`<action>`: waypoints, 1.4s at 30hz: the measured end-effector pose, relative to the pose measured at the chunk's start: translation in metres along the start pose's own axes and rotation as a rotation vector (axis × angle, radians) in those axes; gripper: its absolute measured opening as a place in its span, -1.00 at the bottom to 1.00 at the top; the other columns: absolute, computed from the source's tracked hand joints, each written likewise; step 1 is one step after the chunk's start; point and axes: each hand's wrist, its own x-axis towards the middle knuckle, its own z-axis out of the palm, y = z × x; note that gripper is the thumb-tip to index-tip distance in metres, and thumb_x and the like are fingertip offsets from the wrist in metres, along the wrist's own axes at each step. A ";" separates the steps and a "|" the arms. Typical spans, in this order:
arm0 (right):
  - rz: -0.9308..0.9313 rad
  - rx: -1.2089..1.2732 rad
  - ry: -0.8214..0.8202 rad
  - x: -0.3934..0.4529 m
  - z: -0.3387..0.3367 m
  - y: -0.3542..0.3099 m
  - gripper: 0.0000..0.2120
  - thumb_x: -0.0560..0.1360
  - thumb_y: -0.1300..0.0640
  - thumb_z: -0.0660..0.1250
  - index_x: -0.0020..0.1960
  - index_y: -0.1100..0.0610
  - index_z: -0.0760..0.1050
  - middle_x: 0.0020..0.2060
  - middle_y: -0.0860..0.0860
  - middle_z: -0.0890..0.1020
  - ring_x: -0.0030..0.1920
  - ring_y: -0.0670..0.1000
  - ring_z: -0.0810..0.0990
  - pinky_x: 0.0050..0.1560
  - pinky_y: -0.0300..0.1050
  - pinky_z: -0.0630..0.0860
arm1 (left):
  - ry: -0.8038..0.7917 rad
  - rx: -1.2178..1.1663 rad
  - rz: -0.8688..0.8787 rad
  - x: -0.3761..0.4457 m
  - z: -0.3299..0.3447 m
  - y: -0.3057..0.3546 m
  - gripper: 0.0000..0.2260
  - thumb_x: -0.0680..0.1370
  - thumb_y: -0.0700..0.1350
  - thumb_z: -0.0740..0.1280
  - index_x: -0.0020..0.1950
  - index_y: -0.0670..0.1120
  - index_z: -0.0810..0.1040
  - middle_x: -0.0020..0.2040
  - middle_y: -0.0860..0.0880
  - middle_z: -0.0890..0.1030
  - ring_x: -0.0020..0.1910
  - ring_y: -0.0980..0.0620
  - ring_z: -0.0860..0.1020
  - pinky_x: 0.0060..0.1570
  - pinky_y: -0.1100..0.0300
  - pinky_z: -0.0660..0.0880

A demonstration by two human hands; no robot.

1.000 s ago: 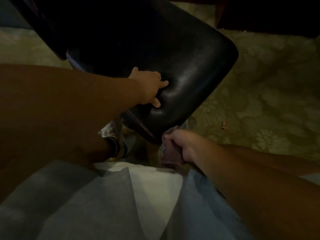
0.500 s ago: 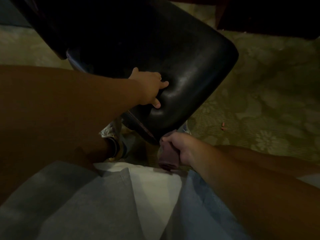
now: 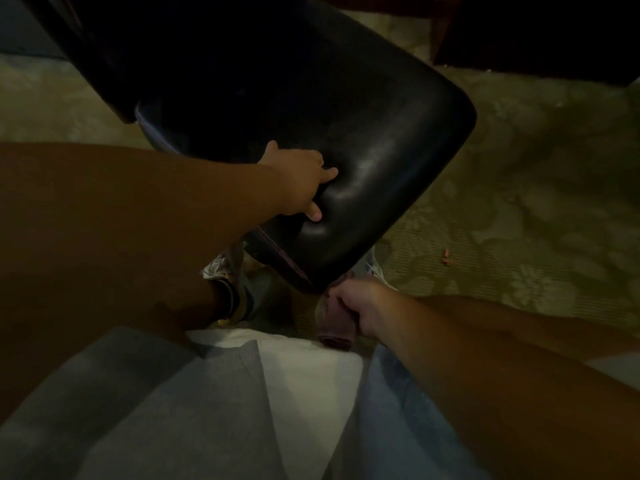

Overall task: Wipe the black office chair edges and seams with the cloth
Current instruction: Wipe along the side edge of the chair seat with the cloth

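The black office chair [image 3: 381, 140] fills the upper middle of the view, its glossy seat cushion angled toward me with a stitched seam along the near left edge. My left hand [image 3: 301, 183] presses flat on the seat near that edge, fingers spread. My right hand [image 3: 360, 306] grips a purplish cloth [image 3: 337, 327] bunched in its fist, right below the seat's nearest corner. The cloth touches or nearly touches the corner's underside; the light is too dim to tell which.
A pale floral carpet [image 3: 519, 220] covers the floor to the right, with small pink bits [image 3: 446, 256] lying on it. Dark furniture [image 3: 536, 36] stands at the top right. My shoe [image 3: 228, 296] and my grey and white clothing [image 3: 225, 410] fill the bottom.
My right hand with the cloth has shifted slightly left and down under the seat's near corner. My left hand has stayed pressed on the seat.
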 end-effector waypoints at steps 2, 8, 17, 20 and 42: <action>-0.013 0.011 0.000 0.001 -0.001 -0.002 -0.73 0.52 0.36 0.29 0.19 0.17 0.50 0.03 0.22 0.64 0.00 0.18 0.64 0.02 0.05 0.62 | -0.006 0.010 0.003 0.000 -0.001 0.001 -0.18 0.52 0.34 0.30 0.64 0.15 -0.04 0.62 -0.04 0.09 0.56 -0.13 0.18 0.42 -0.28 0.17; 0.043 0.187 -0.113 -0.005 -0.010 -0.015 -0.90 0.62 0.18 0.27 -0.02 0.15 0.55 -0.13 0.12 0.62 -0.10 0.08 0.58 -0.13 -0.03 0.50 | -0.002 0.000 0.018 0.002 0.001 -0.002 -0.18 0.52 0.35 0.30 0.64 0.16 -0.03 0.62 -0.04 0.11 0.55 -0.13 0.21 0.43 -0.26 0.17; 0.044 0.140 -0.028 0.009 -0.006 -0.013 -0.83 0.63 0.25 0.25 0.20 0.13 0.49 -0.06 0.14 0.59 -0.13 0.09 0.55 -0.13 -0.05 0.50 | 0.006 0.000 0.012 0.001 0.000 0.001 -0.18 0.52 0.33 0.31 0.64 0.14 -0.03 0.61 -0.04 0.12 0.55 -0.12 0.21 0.46 -0.23 0.15; 0.013 0.099 0.007 0.016 -0.005 -0.011 -0.67 0.62 0.26 0.26 0.38 0.11 0.43 0.11 0.16 0.60 -0.09 0.10 0.58 -0.20 -0.05 0.52 | 0.000 -0.008 0.006 0.000 -0.001 0.002 -0.18 0.52 0.33 0.32 0.64 0.15 -0.03 0.62 -0.04 0.12 0.56 -0.11 0.18 0.48 -0.24 0.12; -0.313 0.445 0.339 0.043 -0.067 -0.053 -0.90 0.58 0.19 0.28 -0.03 0.06 0.56 -0.01 0.13 0.66 -0.02 0.09 0.63 0.02 -0.06 0.58 | -0.022 -0.141 -0.009 -0.010 -0.003 -0.001 -0.22 0.54 0.32 0.30 0.63 0.17 -0.01 0.64 0.01 0.04 0.60 -0.04 0.10 0.52 -0.24 0.01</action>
